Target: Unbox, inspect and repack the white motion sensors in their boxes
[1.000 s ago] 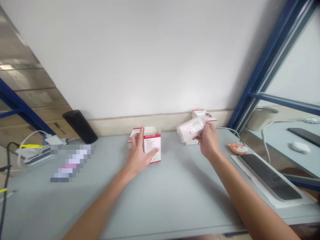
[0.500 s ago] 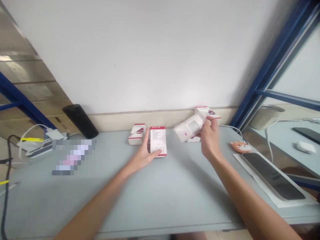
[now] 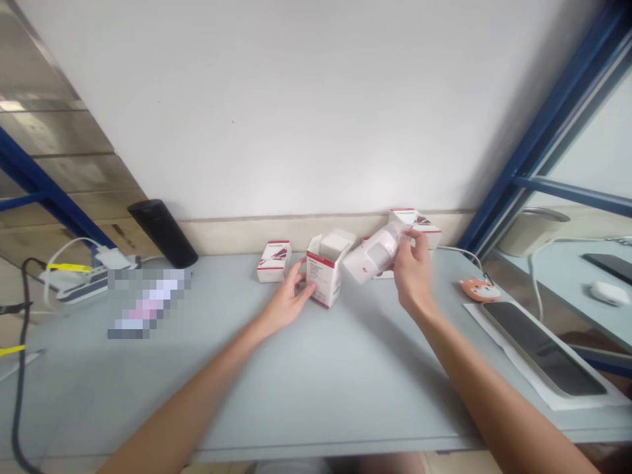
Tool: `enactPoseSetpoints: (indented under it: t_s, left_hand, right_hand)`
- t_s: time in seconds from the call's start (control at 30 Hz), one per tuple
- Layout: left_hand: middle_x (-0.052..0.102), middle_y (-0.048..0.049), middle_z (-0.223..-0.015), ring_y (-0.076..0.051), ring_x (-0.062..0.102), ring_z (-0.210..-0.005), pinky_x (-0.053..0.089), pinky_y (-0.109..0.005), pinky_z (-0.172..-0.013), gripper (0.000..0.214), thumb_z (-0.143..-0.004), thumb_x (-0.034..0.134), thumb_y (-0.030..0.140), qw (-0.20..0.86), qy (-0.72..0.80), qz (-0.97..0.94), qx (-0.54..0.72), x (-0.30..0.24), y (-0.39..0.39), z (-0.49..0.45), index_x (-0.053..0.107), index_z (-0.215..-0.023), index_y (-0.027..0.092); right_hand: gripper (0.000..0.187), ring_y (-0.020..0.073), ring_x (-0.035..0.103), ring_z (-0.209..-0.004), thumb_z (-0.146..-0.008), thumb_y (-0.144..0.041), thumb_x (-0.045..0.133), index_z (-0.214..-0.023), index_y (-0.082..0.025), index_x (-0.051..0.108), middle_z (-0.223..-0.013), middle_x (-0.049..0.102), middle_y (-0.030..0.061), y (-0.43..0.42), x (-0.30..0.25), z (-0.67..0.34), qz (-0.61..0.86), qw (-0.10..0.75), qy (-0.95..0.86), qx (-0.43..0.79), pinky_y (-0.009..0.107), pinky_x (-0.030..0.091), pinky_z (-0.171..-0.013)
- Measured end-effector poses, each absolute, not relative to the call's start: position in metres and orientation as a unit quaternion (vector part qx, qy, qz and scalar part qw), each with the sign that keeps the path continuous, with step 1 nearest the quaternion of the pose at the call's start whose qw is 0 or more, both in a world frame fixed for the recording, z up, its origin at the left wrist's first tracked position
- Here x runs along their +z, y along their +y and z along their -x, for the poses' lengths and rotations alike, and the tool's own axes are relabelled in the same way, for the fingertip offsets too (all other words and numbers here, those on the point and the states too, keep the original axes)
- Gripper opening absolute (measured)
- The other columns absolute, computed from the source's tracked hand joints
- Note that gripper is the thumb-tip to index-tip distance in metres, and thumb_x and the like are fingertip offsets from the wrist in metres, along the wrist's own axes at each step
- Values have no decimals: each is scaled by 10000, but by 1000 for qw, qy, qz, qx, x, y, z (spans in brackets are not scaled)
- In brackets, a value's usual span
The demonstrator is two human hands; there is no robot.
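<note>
My left hand grips the lower left side of a small white and red box that stands on the grey table with its top flaps open. My right hand holds a white device in a clear wrapper in the air, just to the right of the open box and tilted toward it. Another closed white and red box lies to the left. A third box sits against the wall behind my right hand.
A black cylinder leans by the wall at the left, near a white power strip with cables. At the right lie a small orange fox-shaped item, a dark phone on white paper, and a blue metal frame.
My left hand has turned the box so its open top shows and shifted it slightly right. My right hand has brought the wrapped device closer to the box's opening.
</note>
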State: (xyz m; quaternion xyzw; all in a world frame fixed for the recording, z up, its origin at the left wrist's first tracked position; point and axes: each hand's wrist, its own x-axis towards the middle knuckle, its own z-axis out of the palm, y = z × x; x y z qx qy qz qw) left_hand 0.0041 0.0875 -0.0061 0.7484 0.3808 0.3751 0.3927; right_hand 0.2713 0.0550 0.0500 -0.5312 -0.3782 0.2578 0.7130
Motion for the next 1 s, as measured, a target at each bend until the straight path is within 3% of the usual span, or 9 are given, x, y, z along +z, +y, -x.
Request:
enactPoseSetpoints:
  t_s: [0.13, 0.27, 0.37, 0.53, 0.7, 0.8, 0.87, 0.93, 1.0]
  left_hand:
    - [729, -122, -1231, -251, 726, -1104, 553, -447, -1009, 576, -1031, 557, 542, 384, 434, -710, 400, -11, 91, -3, 379, -1485, 236]
    - [646, -161, -1398, -272, 644, -1293, 485, -495, -1120, 552, -1057, 498, 514, 335, 457, -721, 399, -6, 89, -1, 370, -1520, 242]
    - [548, -160, -1516, -297, 518, -1442, 401, -520, -1212, 558, -1020, 584, 470, 232, 427, -796, 362, 3, 80, 0, 427, -1507, 246]
    - [585, -127, -1413, -314, 546, -1341, 485, -533, -1126, 344, -999, 606, 332, 49, 383, -880, 276, 6, 76, 1, 649, -1332, 256]
    - [563, -144, -1544, -400, 401, -1488, 346, -682, -1199, 384, -1027, 587, 358, -27, 432, -846, 311, 0, 85, 1, 672, -1389, 266]
    - [619, -135, -1473, -360, 478, -1431, 367, -635, -1208, 368, -1050, 544, 397, 71, 430, -801, 411, 4, 76, -8, 681, -1362, 260]
    - [676, -116, -1368, -294, 607, -1296, 481, -529, -1141, 393, -1068, 511, 469, 250, 409, -741, 470, 7, 63, -19, 643, -1379, 267]
    - [699, -118, -1325, -260, 716, -1095, 591, -469, -969, 489, -1070, 488, 548, 490, 370, -647, 453, 9, 51, -31, 532, -1479, 283]
    - [684, -122, -1357, -223, 735, -985, 609, -426, -915, 505, -1038, 582, 538, 621, 339, -550, 444, 10, 44, -38, 530, -1461, 269]
  right_hand:
    - [240, 176, 554, -577, -923, -410, 543, -1138, -304, 532, -763, 556, -36, 56, 47, -270, 538, 701, -391, 257, 275, 508, -450]
    - [258, 168, 540, -568, -912, -414, 558, -1137, -289, 539, -729, 539, -46, 57, 46, -268, 545, 698, -397, 242, 262, 500, -449]
    - [257, 170, 548, -559, -904, -409, 572, -1130, -291, 537, -722, 539, -50, 57, 45, -268, 539, 701, -396, 246, 271, 514, -443]
    - [253, 191, 609, -603, -891, -387, 591, -1126, -305, 547, -764, 594, -36, 58, 46, -269, 533, 703, -375, 286, 313, 578, -469]
    - [173, 216, 682, -711, -887, -338, 558, -1039, -267, 602, -834, 659, 10, 57, 47, -263, 507, 634, -388, 437, 359, 642, -528]
    - [170, 213, 718, -759, -911, -303, 536, -1054, -259, 616, -933, 706, 36, 54, 46, -256, 486, 609, -393, 488, 371, 669, -585]
    - [173, 213, 739, -807, -931, -302, 538, -1077, -258, 620, -1010, 722, 45, 52, 46, -252, 471, 615, -381, 505, 380, 684, -629]
    - [186, 223, 752, -840, -952, -352, 572, -1108, -261, 615, -1055, 721, 44, 50, 46, -248, 455, 617, -377, 519, 404, 692, -663]
    - [268, 236, 754, -857, -956, -425, 628, -1174, -271, 604, -1070, 719, 41, 48, 48, -245, 442, 605, -408, 521, 425, 693, -677]
